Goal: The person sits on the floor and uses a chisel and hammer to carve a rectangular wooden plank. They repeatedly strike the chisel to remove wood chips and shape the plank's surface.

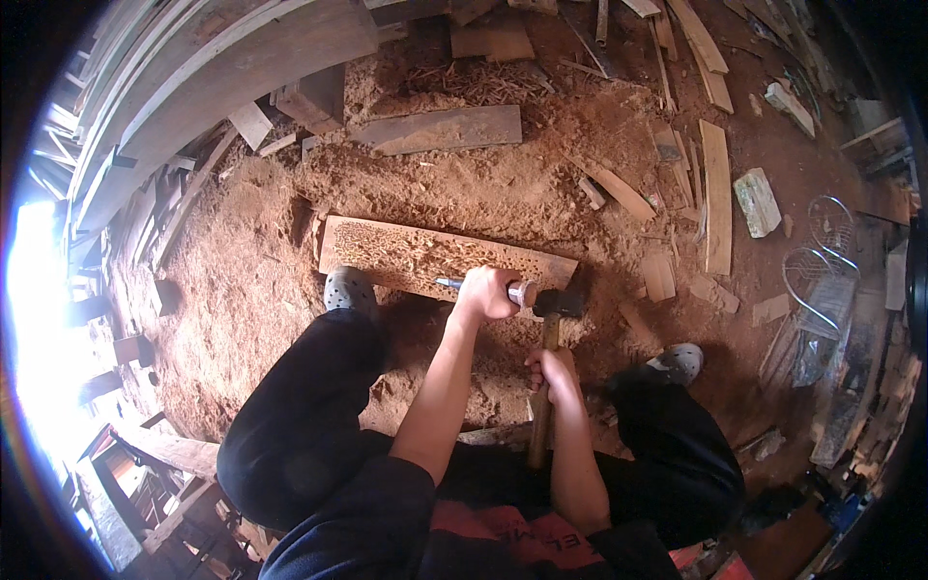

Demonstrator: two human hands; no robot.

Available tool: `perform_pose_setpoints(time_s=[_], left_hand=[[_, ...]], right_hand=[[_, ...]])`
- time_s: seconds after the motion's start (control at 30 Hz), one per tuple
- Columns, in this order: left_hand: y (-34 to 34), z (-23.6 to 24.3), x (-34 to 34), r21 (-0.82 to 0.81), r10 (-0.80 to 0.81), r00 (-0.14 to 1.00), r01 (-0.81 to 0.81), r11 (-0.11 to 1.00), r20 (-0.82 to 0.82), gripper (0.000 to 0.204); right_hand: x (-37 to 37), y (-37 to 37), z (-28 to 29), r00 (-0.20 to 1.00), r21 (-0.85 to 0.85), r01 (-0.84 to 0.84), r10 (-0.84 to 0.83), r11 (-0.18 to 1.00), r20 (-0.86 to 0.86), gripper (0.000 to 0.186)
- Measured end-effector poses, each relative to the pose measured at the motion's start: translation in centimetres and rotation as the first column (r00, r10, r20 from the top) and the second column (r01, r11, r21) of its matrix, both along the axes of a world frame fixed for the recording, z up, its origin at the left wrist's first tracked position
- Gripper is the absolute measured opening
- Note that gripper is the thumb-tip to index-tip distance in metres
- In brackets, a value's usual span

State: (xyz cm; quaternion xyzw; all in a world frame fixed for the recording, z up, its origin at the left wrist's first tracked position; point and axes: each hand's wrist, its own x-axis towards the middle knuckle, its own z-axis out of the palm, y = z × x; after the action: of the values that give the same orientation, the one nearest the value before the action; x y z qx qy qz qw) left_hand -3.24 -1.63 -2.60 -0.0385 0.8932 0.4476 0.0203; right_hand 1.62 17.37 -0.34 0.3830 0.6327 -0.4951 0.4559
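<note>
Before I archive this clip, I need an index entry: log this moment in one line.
left hand: holds chisel over gouged plank | right hand: grips hammer | hammer head: beside chisel butt

A woodworking workshop: the left hand (486, 293) is gripping a blue-grey metal-bladed chisel (449, 283), the right hand (554, 375) a black-headed, wooden-handled hammer (539, 425). A rectangular brown wooden board (362, 242), pitted with gouges, is lying beside the left hand. Reddish-brown wood shavings (242, 280) are covering the ground leftward; long grey wooden planks (251, 68) are forming a stack farther off.
</note>
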Motion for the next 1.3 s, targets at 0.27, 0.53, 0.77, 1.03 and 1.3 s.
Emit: perform_pose_setpoints(time_s=[0.27, 0.53, 0.77, 1.03, 1.3], left_hand=[[-0.7, 0.2, 0.1, -0.014, -0.061, 0.996, 0.062, 0.998, 0.061, 0.023], [-13.1, 0.3, 4.1, 0.979, 0.789, 0.603, -0.202, 0.004, 0.121, 0.024], [-3.4, 3.7, -1.4, 0.612, 0.445, 0.876, -0.251, 0.75, -0.187, 0.011], [-0.2, 1.6, -3.3, 0.539, 0.097, 0.991, -0.029, 0.842, -0.097, 0.023], [0.7, 1.4, -3.2, 0.45, 0.031, 0.981, 0.061, 0.891, -0.194, 0.021]], right_hand=[[0.2, -0.1, 0.0, 1.0, 0.003, -0.025, 0.025, 1.0, 0.003, 0.011], [0.4, 0.6, -0.8, 1.0, -0.046, -0.014, 0.014, 0.999, 0.01, 0.01], [1.0, 0.4, 0.0, 0.989, -0.117, 0.108, -0.118, 0.987, -0.091, 0.013], [0.3, 2.2, 5.4, 0.903, -0.024, 0.05, -0.055, 0.998, -0.426, 0.015], [-4.4, 1.5, 24.8, 0.013, -0.268, 0.165, -0.274, 0.949, -0.962, 0.023]])
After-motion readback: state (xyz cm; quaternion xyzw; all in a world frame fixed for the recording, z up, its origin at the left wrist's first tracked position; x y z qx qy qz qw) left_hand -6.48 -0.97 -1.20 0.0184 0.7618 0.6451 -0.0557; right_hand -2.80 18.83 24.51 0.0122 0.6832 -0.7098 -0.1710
